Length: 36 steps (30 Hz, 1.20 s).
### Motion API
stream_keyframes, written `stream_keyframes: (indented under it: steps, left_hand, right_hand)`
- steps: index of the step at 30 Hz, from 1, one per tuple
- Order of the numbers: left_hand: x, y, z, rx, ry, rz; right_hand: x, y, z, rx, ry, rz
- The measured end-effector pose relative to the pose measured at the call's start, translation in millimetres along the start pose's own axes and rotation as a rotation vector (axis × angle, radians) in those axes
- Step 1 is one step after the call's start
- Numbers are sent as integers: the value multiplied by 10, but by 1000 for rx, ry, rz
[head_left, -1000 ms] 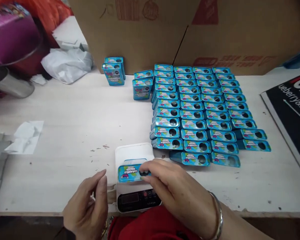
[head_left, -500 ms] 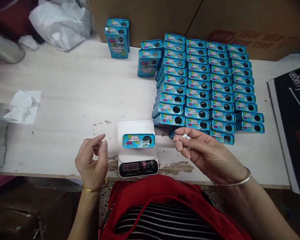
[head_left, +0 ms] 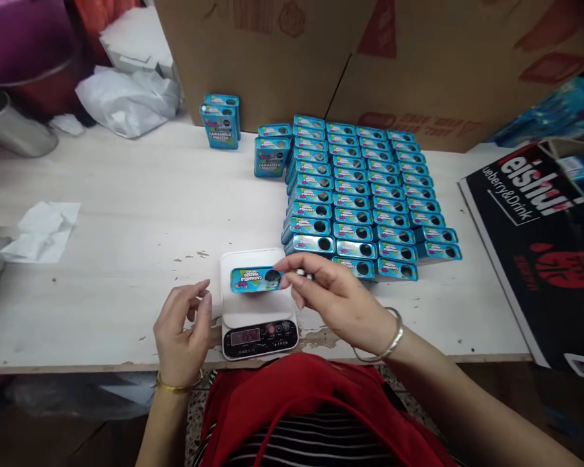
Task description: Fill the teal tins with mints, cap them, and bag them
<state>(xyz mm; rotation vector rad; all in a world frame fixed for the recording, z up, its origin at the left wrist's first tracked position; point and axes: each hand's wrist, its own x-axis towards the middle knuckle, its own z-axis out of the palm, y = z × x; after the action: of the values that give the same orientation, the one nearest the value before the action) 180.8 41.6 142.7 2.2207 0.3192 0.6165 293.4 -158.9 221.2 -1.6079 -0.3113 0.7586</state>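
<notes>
Topping up by weight, it seems: the right hand (head_left: 343, 297) pinches white sweets (head_left: 302, 274) by the hole (head_left: 272, 279) of the tin (head_left: 248, 279) on the scale (head_left: 255, 314), calling for careful aim, while the left hand (head_left: 182, 329) curls loosely, thumb and fingertips apart.

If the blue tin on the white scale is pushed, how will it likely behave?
The blue tin may tip fairly easily, since it stands upright and its top is narrow. It is probably stiff: its rim looks crisp. If it falls, any contents might spill through the round opening in its top.
</notes>
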Motion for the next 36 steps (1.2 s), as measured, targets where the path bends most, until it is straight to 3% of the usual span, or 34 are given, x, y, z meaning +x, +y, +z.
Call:
stream_keyframes:
  steps: [4, 8, 12, 15, 19, 24, 30, 36]
  left_hand:
    - [-17, -19, -23, 1, 13, 8]
    - [-55, -50, -37, -3, 20, -23]
    - [-35, -49, -31, -12, 22, -10]
    - [30, -30, -33, -20, -9, 27]
    - [148, 17, -55, -16, -84, 121]
    - [314, 153, -76, 14, -159, 265]
    - [448, 284, 5, 84, -427, 360]
    - [605, 251, 74, 138, -541, 408]
  right_hand:
    - [111, 28, 81, -116, -48, -74]
    - [92, 40, 36, 11, 14, -82]
    - [-43, 45, -110, 252, 126, 59]
    - [-217, 233, -240, 378, 171, 216]
    - [-478, 757, -381, 460, 241, 427]
    - [-663, 1298, -491, 524, 348, 499]
    - [-675, 1429, -565, 539, 326, 477]
    - [-658, 1452, -520, 533, 301, 436]
